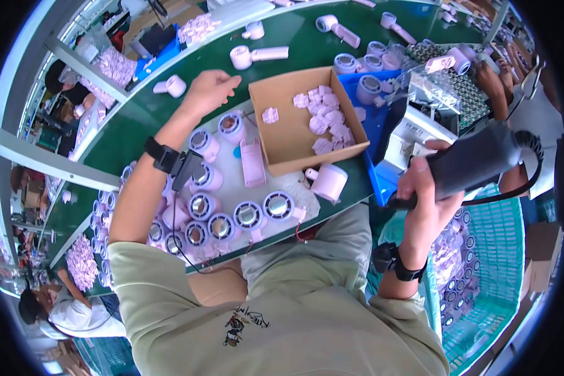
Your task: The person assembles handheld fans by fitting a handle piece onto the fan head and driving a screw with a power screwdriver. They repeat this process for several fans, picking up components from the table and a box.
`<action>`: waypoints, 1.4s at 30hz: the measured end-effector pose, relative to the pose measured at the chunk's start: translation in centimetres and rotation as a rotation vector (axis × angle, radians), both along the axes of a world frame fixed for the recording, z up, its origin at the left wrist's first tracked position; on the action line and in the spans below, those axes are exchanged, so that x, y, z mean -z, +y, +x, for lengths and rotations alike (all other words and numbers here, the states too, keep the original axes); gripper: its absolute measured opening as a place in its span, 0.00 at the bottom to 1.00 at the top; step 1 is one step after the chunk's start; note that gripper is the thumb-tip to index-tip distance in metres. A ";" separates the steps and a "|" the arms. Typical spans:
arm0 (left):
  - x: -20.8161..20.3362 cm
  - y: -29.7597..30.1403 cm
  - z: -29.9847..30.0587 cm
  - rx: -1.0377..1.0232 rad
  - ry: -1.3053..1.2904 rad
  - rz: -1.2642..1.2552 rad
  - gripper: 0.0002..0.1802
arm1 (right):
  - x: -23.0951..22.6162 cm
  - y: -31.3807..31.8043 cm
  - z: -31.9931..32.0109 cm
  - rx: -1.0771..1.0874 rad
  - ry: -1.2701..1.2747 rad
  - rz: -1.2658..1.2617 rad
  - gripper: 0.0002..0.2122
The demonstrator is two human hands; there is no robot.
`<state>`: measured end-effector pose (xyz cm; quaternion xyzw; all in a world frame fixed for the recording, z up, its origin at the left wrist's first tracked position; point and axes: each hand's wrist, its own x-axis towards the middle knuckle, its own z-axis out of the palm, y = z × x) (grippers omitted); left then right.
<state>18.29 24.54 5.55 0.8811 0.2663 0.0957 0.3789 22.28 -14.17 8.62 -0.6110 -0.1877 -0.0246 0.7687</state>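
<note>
My right hand (425, 199) is wrapped round a black electric screwdriver (476, 160) with a coiled cord, held above the blue tray (377, 135). My left hand (212, 93) is over the green bench, its fingers curled inward; what they hold, if anything, is hidden. Just beyond it lies a pale pink handheld fan body (257, 56). An open cardboard box (276, 153) with small pink plastic pieces (326, 116) stands between my hands. Near my left forearm, several round fan heads (247, 215) sit on a pale board. A pink handle shell (253, 163) leans by the box, and another fan head (329, 183) lies at its near side.
A green bench (213, 50) curves across the far side with more fan bodies. At the right stands a turquoise basket (495, 313) holding many round parts. A co-worker's hand (492, 81) is at the far right; another person (75, 313) is at the lower left.
</note>
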 end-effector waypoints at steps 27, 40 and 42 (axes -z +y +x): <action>-2.9 -12.9 -11.2 0.096 0.021 -0.767 0.25 | 9.1 2.9 -3.3 -0.134 -0.275 -1.023 0.25; 1.5 -22.4 -16.9 0.251 -0.021 -1.623 0.23 | 4.8 2.0 -3.1 -0.502 -0.695 -0.418 0.30; 1.7 -21.8 -16.7 0.293 -0.038 -1.680 0.21 | 4.6 1.9 -2.7 -0.599 -0.753 -0.432 0.29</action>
